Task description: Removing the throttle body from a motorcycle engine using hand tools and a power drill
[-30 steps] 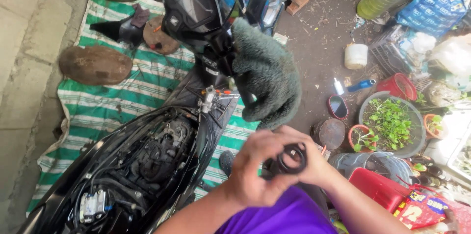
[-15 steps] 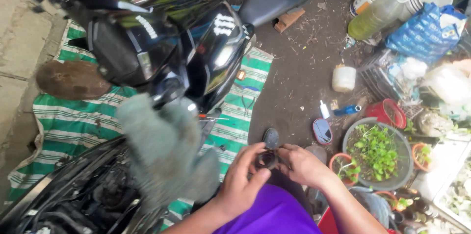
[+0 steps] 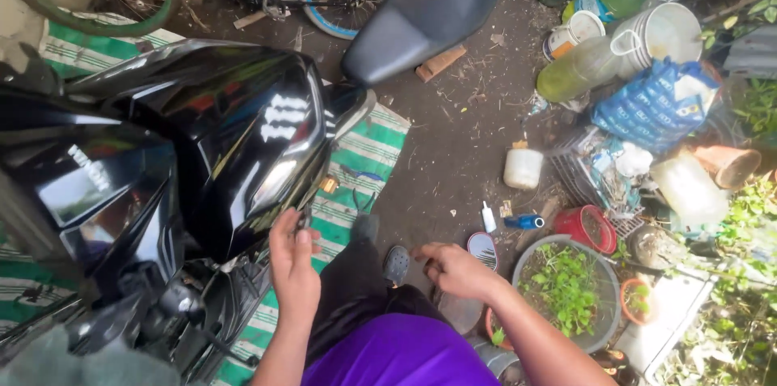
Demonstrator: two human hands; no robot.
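The left hand's fingers (image 3: 285, 228) are stretched upward, tips together, touching the lower edge of the motorcycle's glossy black body panel (image 3: 235, 123), where a small metal piece shows just beside them. Whether they pinch that piece or only press against the panel's rim cannot be told. The left hand (image 3: 295, 273) otherwise holds nothing visible.

The right hand (image 3: 457, 269) hangs apart from the bike, fingers loosely curled and released, palm down and apparently empty. It hovers above the dirt ground, between a grey clog (image 3: 396, 263) and a round flat lid (image 3: 483, 248).

By the look of it, the work in hand is at the panel's lower edge: feeling for or working a fixing there, one-handed. Any further move at that spot calls for a fine fingertip grip, since the seam is narrow and shadowed.

Further out, a small brass-coloured part (image 3: 329, 184) lies on the green striped mat (image 3: 368, 147) near the panel. The detached black seat (image 3: 429, 6) rests on the ground beyond.
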